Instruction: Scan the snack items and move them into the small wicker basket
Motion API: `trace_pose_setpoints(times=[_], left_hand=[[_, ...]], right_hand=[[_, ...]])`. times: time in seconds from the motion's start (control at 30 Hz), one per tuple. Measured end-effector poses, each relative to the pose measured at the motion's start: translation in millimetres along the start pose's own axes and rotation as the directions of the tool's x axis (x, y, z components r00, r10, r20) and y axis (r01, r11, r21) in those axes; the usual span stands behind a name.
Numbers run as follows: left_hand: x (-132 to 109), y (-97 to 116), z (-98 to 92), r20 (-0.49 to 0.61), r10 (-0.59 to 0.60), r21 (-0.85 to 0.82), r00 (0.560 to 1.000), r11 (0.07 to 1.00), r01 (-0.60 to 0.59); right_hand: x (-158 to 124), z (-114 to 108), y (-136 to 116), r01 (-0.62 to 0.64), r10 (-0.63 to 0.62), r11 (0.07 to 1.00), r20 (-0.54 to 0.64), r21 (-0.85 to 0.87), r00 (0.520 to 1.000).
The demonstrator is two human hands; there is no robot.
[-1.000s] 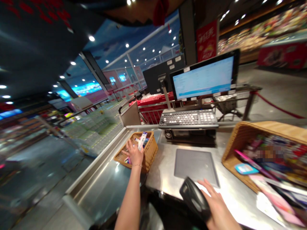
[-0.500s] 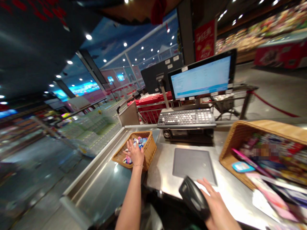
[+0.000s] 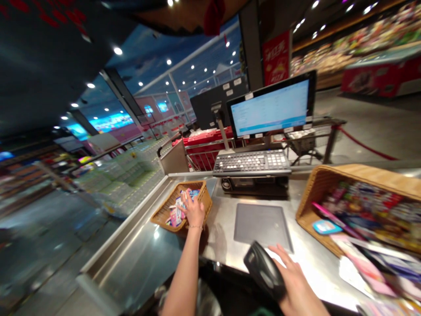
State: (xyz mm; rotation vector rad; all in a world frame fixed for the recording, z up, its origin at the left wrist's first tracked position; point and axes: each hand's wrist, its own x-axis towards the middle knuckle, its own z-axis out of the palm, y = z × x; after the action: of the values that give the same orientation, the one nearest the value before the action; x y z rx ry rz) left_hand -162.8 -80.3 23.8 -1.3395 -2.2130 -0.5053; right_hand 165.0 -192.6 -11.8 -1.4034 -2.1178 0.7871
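My left hand (image 3: 193,210) reaches over the right side of a small wicker basket (image 3: 161,216), fingers spread, with nothing visibly held in it. Inside that basket lie several small colourful packets (image 3: 177,215), partly hidden by the hand. Near the front of the metal counter, my right hand (image 3: 294,276) grips a black handheld barcode scanner (image 3: 265,268). The scanner's head points up and to the left, close to a flat grey pad (image 3: 261,224) set into the counter.
Behind the pad stand a keyboard (image 3: 251,161) and a lit monitor (image 3: 271,109). A larger wicker basket (image 3: 307,210) full of colourful packages is at the right, with more packages (image 3: 362,263) in front of it. A metal rim (image 3: 125,224) borders the counter's left side.
My left hand has moved slightly right over the small basket, uncovering more packets. My right hand and the scanner have barely moved. The whole view has shifted slightly.
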Motion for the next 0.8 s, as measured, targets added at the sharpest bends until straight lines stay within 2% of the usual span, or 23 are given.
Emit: trace_pose_setpoints(times=[0.2,0.4,0.63,0.8], left_hand=[[-3.0,8.5,-2.7,0.021,0.022,0.013,1.000,1.000,-0.022],[-6.2,16.8,-4.9,0.066,0.015,0.077,0.998,0.997,-0.020],[-11.5,23.8,4.2,0.074,0.063,0.068,0.995,0.995,-0.068],[-15.5,34.6,14.6,0.080,0.098,0.017,0.992,0.995,-0.100]], right_hand=[[1.3,0.3,5.3,0.045,-0.038,0.990,0.051,-0.133,0.998],[3.0,-3.0,7.1,-0.007,0.014,0.998,0.117,-0.057,0.993],[-0.6,-15.1,-1.3,-0.049,0.049,0.999,0.127,-0.006,0.991],[-3.2,-13.7,-1.0,-0.052,0.054,0.998,0.068,-0.021,0.996]])
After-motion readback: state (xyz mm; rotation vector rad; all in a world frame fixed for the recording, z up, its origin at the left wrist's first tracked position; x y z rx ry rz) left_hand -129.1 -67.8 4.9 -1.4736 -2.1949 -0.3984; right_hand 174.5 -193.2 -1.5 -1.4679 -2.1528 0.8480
